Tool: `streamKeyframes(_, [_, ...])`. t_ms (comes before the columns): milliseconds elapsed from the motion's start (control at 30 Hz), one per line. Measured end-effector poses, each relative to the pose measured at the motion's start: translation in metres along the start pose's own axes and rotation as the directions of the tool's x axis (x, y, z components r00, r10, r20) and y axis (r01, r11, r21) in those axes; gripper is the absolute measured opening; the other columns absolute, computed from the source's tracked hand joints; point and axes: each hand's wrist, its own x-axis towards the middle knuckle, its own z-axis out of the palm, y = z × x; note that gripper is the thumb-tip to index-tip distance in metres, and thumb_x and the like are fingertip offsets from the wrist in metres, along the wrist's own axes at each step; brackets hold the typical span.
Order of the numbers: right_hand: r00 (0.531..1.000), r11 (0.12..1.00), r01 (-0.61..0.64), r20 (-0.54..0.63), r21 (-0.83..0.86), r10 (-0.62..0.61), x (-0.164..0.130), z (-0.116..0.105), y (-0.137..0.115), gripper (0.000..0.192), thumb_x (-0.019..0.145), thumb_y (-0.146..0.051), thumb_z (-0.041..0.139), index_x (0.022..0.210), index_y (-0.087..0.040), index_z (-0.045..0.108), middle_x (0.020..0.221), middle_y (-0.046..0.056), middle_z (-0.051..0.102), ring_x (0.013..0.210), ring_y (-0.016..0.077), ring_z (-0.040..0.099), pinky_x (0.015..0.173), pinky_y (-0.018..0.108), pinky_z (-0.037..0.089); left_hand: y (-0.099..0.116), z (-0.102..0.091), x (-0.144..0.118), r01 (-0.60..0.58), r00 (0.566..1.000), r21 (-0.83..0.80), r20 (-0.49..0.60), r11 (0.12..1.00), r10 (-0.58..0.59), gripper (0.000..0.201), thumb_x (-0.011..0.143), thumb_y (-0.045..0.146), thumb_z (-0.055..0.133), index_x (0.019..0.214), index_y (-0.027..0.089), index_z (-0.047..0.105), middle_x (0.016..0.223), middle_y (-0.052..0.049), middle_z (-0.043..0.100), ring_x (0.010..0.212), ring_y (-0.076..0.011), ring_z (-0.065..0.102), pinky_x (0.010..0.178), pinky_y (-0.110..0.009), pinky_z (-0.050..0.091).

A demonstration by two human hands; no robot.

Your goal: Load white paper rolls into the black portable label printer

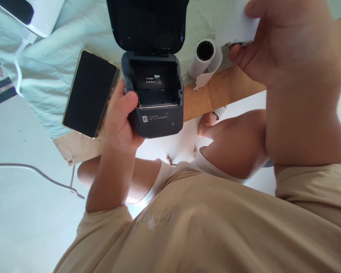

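Gripping left side of dark-grey, box-shaped plastic printer: left hand, thumb at rim. Right hand pinches white, roll-like paper bundle, apart from printer; bundle's long axis unclear. Open black compartment lies leftward, closer to body.

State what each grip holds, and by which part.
The left grip holds the open printer by its left side; the right grip holds white paper by its right side.
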Motion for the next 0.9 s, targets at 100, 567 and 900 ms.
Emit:
streamKeyframes(100, [1.000, 1.000, -0.030, -0.002, -0.005, 0.030, 0.002, -0.003, -0.002, 0.044, 0.053, -0.019, 0.059, 0.096, -0.027, 0.066, 0.081, -0.010, 0.064, 0.079, 0.0107, 0.070, 0.047, 0.018, 0.051, 0.000, 0.000, -0.001, -0.002, 1.000, -0.002, 0.002, 1.000, 0.002, 0.059, 0.076, 0.065, 0.086, 0.110, 0.020, 0.070, 0.098, -0.003, 0.075, 0.137, -0.0364, 0.076, 0.120, -0.057, 0.064])
streamKeyframes(567, [0.990, 0.994, 0.066, 0.133, -0.087, -0.054, 0.005, -0.004, -0.001, 0.036, 0.055, -0.022, 0.064, 0.090, -0.029, 0.060, 0.079, -0.014, 0.067, 0.076, 0.0073, 0.068, 0.049, 0.017, 0.048, 0.000, 0.003, -0.004, -0.005, 0.999, -0.039, -0.044, 0.999, 0.004, 0.049, 0.080, 0.056, 0.085, 0.112, 0.021, 0.077, 0.095, -0.004, 0.076, 0.126, -0.0319, 0.079, 0.113, -0.048, 0.067])
streamKeyframes(900, [0.976, 0.979, 0.191, 0.117, -0.072, -0.182, 0.019, -0.031, 0.007, 0.050, 0.058, -0.061, 0.093, 0.095, -0.034, 0.073, 0.115, -0.010, 0.074, 0.132, 0.0115, 0.068, 0.091, 0.013, 0.064, -0.001, 0.001, -0.005, -0.032, 0.999, -0.048, -0.041, 0.998, 0.030, 0.037, 0.084, 0.052, 0.083, 0.100, 0.020, 0.074, 0.095, -0.005, 0.076, 0.129, -0.0313, 0.078, 0.113, -0.046, 0.068])
